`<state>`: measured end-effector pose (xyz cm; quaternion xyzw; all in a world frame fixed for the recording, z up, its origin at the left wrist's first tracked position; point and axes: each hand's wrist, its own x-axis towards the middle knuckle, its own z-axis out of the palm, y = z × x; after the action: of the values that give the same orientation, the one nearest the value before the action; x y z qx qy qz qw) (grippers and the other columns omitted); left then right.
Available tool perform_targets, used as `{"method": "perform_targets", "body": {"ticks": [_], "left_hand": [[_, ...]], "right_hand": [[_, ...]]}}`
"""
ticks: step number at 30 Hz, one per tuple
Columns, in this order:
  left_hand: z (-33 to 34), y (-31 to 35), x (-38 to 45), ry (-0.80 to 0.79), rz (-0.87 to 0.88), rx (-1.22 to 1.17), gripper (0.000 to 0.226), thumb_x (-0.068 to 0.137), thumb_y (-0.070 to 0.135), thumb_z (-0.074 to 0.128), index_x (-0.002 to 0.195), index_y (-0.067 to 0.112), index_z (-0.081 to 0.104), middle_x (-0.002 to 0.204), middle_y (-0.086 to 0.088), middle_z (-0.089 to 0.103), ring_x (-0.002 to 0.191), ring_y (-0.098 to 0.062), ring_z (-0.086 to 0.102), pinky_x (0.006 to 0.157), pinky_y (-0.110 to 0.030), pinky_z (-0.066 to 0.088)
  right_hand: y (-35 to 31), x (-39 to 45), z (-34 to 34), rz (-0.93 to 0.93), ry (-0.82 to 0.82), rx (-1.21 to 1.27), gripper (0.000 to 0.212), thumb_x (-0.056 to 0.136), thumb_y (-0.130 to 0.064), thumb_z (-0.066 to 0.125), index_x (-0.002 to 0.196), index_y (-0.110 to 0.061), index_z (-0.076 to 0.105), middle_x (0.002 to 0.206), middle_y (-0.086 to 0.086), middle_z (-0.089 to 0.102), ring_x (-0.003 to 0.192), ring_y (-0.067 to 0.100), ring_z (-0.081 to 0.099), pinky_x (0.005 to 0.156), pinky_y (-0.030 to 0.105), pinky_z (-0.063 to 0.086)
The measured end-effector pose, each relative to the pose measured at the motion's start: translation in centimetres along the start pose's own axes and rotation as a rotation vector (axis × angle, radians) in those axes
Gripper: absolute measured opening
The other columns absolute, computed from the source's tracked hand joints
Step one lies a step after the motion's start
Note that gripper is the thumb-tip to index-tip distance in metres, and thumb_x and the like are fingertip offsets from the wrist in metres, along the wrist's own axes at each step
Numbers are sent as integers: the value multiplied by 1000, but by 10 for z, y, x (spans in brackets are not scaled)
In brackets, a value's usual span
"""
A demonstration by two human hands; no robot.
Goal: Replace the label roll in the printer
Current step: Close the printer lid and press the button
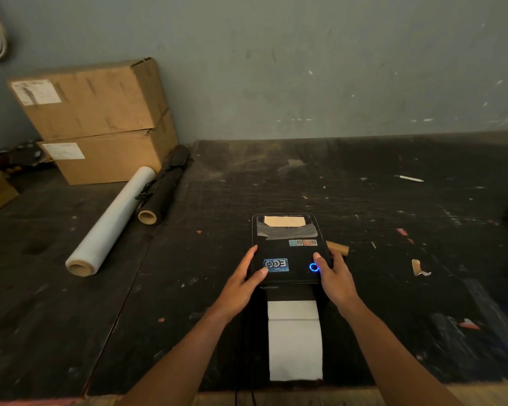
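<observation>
Printer (288, 253) sits at table centre, long axis running 12 to 6 o'clock, lid down, blue ring light on at its front right. Label strip (295, 341) feeds out of the front slot toward 6 o'clock; two labels visible, one perforation between them. Left hand (244, 281) lies flat on the lid's 9 o'clock edge, thumb on the blue sticker; right hand (333, 276) on the 3 o'clock edge, fingers spread and pressing, nothing grasped. Both hands equally near. Judgement: lid is being pressed closed or steadied. Spent cardboard core (338, 248), count one, lies just beside the printer at 3 o'clock. Count at 10 o'clock: film roll (112, 221) one, black roll (166, 186) one, cartons (97, 121) two, stacked.
</observation>
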<state>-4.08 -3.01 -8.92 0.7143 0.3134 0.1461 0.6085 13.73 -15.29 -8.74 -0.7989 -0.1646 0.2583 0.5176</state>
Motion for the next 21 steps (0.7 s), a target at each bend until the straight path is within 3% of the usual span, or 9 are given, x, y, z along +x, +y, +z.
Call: {"method": "perform_targets", "body": {"ticks": [21], "left_hand": [[0,-1,0,-2,-1,-3,54,91,51,54,131,69,22,159,3,23,142,-22,27,114,-47,30]], "right_hand": [[-2,-3,-1,5,-16,17,62,92,-42,49,145,-26,23,147,6,38,133,27,38,104,46,36]]}}
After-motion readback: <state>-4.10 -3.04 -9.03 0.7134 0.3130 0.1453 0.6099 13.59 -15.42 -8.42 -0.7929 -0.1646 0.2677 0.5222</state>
